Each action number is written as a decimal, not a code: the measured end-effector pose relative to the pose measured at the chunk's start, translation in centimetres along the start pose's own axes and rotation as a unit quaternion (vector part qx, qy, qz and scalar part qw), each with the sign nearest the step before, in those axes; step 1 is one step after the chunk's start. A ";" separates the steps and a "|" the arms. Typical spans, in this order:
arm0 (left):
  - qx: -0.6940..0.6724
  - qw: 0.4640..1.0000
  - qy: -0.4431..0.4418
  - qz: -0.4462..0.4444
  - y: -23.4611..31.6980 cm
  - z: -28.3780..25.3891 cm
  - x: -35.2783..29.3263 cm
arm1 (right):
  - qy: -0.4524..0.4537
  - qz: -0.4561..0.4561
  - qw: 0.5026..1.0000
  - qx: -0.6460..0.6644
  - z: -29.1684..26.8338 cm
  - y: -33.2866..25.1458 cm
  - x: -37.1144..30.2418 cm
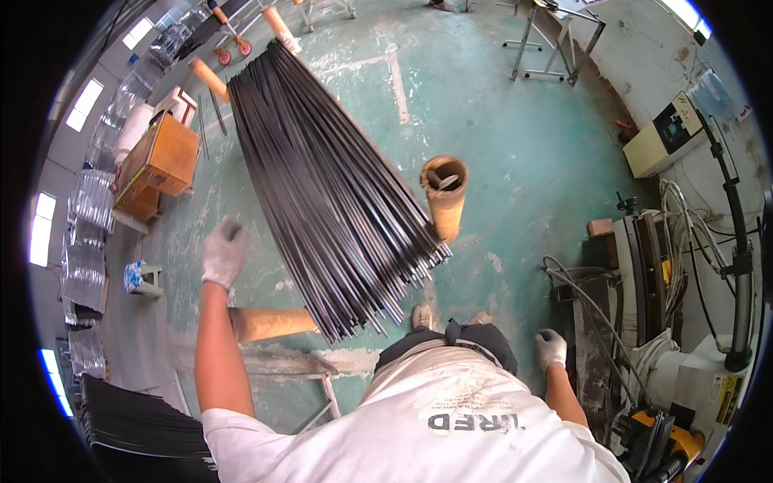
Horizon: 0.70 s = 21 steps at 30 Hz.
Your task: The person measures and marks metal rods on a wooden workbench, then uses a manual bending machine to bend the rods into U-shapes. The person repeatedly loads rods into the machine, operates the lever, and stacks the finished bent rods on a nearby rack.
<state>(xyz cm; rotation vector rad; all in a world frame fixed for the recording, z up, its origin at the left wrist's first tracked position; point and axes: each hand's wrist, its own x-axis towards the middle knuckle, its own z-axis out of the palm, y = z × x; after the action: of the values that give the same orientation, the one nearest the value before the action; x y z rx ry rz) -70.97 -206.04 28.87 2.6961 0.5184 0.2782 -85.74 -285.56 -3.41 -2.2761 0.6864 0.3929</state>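
At the far left, a stack of dark strips [137, 431] lies flat near the lower edge, and shiny bagged bundles [88, 217] line the wall, apparently stored clear of the floor area. A brown carton [161, 161] stands further in, with a small stool [143, 278] below it. The left hand [224, 251], in a white glove, is raised over the floor with the fingers curled into a loose fist; it holds nothing and touches nothing, and hangs just left of the rods [330, 201]. The rods, a long bundle of thin dark bars, run from upper left to lower centre, fanned slightly at the near end. They rest across padded rack arms [270, 322], one visible under the near end and others at the far end, which keeps the bundle off the floor at working height. A cardboard tube [444, 201] stands upright just right of the near end, apparently a post that stops the bars sliding off sideways. The right hand [551, 348], also gloved, hangs low beside the hip near the machine [644, 282]; it looks loosely closed and empty, well apart from the rods.
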 end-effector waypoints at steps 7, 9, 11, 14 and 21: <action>0.012 0.966 0.007 -0.257 -22.5 0.7 -9.8 | -0.178 -0.129 0.968 -0.121 10.9 -16.9 1.3; 0.038 0.987 0.044 -0.148 -18.0 1.1 -9.2 | -0.212 -0.204 0.945 -0.141 15.9 -21.1 1.5; 0.133 0.979 0.044 -0.145 -12.8 1.2 -9.0 | -0.237 -0.282 0.918 -0.148 21.3 -26.2 1.0; 0.155 0.971 0.075 -0.167 -11.1 1.0 -9.6 | -0.229 -0.298 0.908 -0.187 27.5 -34.1 -2.6; 0.116 0.968 0.128 -0.180 -10.9 0.9 -10.6 | -0.180 -0.248 0.892 -0.332 33.8 -41.4 -7.4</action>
<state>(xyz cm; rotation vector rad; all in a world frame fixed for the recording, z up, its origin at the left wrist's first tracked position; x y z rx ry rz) -83.84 -201.16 22.40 2.7277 1.1667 0.4906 -70.49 -233.88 -0.77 -2.7725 -0.2825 0.8630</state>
